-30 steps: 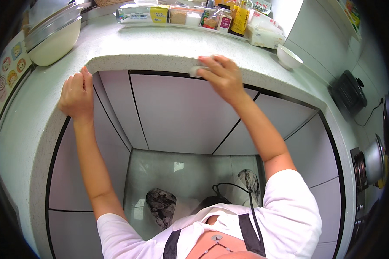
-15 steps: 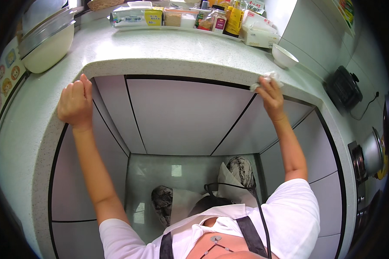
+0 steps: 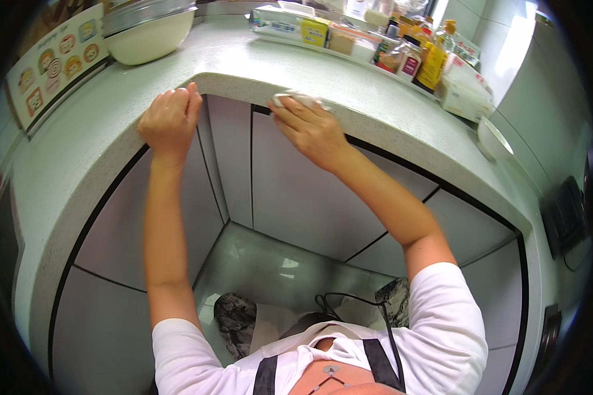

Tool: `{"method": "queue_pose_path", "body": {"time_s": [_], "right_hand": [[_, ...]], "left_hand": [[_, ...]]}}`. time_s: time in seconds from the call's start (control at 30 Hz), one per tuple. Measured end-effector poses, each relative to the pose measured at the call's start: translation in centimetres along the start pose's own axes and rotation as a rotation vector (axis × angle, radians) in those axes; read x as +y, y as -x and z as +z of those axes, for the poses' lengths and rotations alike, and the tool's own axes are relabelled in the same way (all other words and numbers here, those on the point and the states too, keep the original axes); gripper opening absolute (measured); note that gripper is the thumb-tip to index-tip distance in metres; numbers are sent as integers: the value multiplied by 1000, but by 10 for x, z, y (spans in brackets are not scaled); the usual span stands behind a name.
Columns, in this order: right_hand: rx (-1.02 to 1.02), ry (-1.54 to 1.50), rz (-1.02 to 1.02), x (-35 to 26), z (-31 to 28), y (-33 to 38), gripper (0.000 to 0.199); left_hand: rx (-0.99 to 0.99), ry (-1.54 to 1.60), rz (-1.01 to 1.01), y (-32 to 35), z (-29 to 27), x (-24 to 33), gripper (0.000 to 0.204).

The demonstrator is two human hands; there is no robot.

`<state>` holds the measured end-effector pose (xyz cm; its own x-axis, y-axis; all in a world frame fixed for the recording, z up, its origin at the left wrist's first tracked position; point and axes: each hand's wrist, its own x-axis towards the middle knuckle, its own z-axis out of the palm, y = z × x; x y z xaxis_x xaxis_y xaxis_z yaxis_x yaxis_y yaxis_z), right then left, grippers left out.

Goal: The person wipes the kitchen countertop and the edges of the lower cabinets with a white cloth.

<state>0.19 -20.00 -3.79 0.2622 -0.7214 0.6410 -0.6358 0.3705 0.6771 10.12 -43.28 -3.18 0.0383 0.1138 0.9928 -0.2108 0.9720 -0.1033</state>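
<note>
My right hand (image 3: pixel 310 131) presses a crumpled white tissue (image 3: pixel 303 99) against the front edge of the pale speckled countertop (image 3: pixel 237 62). Its fingers lie over the tissue and hide part of it. On the left, near the inner corner, my left hand (image 3: pixel 168 125) rests at the counter's edge in a closed fist with the thumb up; nothing shows in it. Below both hands are the light cabinet fronts (image 3: pixel 310 178).
A cream bowl (image 3: pixel 153 43) under a clear basin stands at the back left, beside a sticker-covered panel (image 3: pixel 59 66). Behind are a tray of bottles and jars (image 3: pixel 408 59), a tissue pack (image 3: pixel 464 92) and a white bowl (image 3: pixel 494 139). A black appliance (image 3: pixel 563 214) stands far right.
My right hand has slid the tissue leftward along the counter edge, toward my left hand. My left fist stays by the corner. The whole view has turned, shifting the surroundings rightward.
</note>
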Motion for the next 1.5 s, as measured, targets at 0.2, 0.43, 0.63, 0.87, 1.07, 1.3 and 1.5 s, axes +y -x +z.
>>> {"method": "queue_pose_path", "body": {"time_s": [0.2, 0.43, 0.63, 0.87, 1.07, 1.3, 1.5], "right_hand": [[-13, -99, -20, 6, -9, 7, 20], [-134, 128, 238, 45, -101, 99, 19], [-135, 122, 347, 43, -113, 84, 18], [-4, -50, 329, 13, -31, 0, 18], [-349, -349, 394, -16, 40, -111, 29], [-159, -405, 377, -37, 71, -123, 24], [-50, -208, 331, -20, 39, -68, 12]], "left_hand": [[-62, -105, 89, 3, -13, -11, 37], [-5, -105, 118, -10, -34, -16, 38], [-11, -160, 125, -15, -58, -28, 35], [-18, -119, 99, -16, -92, -32, 40], [-5, -53, 64, -21, -109, -43, 37], [12, 0, 69, -19, -108, -48, 34], [-40, 27, 86, -18, -110, -43, 38]]}}
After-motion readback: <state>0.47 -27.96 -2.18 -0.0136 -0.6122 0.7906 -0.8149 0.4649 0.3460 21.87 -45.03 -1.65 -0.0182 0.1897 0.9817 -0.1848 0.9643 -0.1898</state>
